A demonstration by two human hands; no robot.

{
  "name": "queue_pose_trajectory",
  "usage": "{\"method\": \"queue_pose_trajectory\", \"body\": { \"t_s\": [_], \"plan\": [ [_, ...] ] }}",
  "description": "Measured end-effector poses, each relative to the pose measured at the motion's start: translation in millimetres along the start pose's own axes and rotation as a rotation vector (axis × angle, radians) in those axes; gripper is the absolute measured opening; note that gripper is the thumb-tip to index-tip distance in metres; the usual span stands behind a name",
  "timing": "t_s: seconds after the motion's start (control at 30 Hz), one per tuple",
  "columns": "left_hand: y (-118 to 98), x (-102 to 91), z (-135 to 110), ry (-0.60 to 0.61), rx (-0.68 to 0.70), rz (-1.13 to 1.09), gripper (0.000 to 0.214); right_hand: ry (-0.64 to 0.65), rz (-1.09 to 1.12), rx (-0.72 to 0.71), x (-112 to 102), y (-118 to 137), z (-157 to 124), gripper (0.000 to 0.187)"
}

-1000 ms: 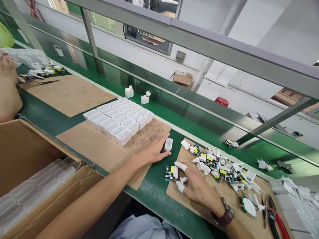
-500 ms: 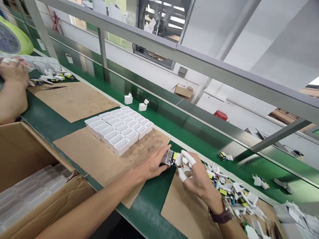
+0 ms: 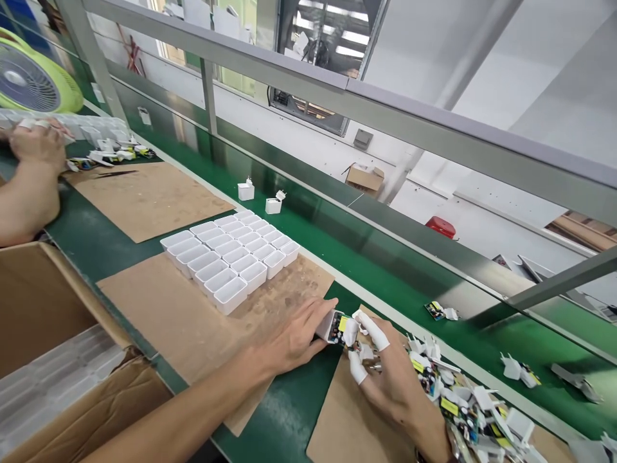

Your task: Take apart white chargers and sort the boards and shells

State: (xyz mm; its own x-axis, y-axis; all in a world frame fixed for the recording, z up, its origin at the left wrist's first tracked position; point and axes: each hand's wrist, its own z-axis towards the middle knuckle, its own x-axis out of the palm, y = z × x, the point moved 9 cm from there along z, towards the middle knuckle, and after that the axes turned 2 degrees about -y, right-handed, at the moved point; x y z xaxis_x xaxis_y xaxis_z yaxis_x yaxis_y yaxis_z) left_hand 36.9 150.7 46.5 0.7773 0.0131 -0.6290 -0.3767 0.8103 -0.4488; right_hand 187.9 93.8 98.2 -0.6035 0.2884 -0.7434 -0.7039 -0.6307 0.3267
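Note:
My left hand [image 3: 295,335] is closed around a small white plastic case [image 3: 325,326], its open end facing right. At that opening is a circuit board [image 3: 339,328] with a yellow label and a white end piece; how deep it sits in the case I cannot tell. My right hand [image 3: 393,366], with white finger covers on thumb and forefinger, pinches the board's white end. Left of my hands, rows of open white cases [image 3: 231,247] stand on a cardboard sheet [image 3: 159,302]. Beyond my right hand lies a heap of boards with white plug parts [image 3: 477,405].
Two cases with plug parts [image 3: 273,204] stand on the green belt [image 3: 328,235], and loose boards [image 3: 436,311] lie farther right. A carton [image 3: 110,399] holds clear trays at lower left. A co-worker's hand [image 3: 41,145] and a green fan [image 3: 38,74] are at upper left.
The view has shifted slightly, so both hands appear a little lower. They keep hold of the same case and board, with the right fingers still at the board's white end.

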Motion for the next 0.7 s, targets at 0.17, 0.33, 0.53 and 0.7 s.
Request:
{"method": "queue_pose_trajectory", "body": {
  "t_s": [0.17,0.33,0.53,0.7],
  "plan": [
    [-1.3,0.8,0.9,0.016,0.0,-0.001,0.079,0.023,0.009,0.002,2.5,1.9,1.7,0.076],
    [-1.0,0.8,0.6,0.014,0.0,0.006,0.079,0.022,0.042,-0.014,2.7,4.1,2.4,0.077],
    [-1.1,-0.2,0.4,0.004,0.0,-0.014,0.079,0.019,0.086,-0.005,2.4,0.4,0.3,0.076],
    [-1.1,0.6,0.5,0.015,-0.001,-0.023,0.078,0.017,0.082,-0.004,2.3,-2.0,-2.2,0.074]
  ]
}}
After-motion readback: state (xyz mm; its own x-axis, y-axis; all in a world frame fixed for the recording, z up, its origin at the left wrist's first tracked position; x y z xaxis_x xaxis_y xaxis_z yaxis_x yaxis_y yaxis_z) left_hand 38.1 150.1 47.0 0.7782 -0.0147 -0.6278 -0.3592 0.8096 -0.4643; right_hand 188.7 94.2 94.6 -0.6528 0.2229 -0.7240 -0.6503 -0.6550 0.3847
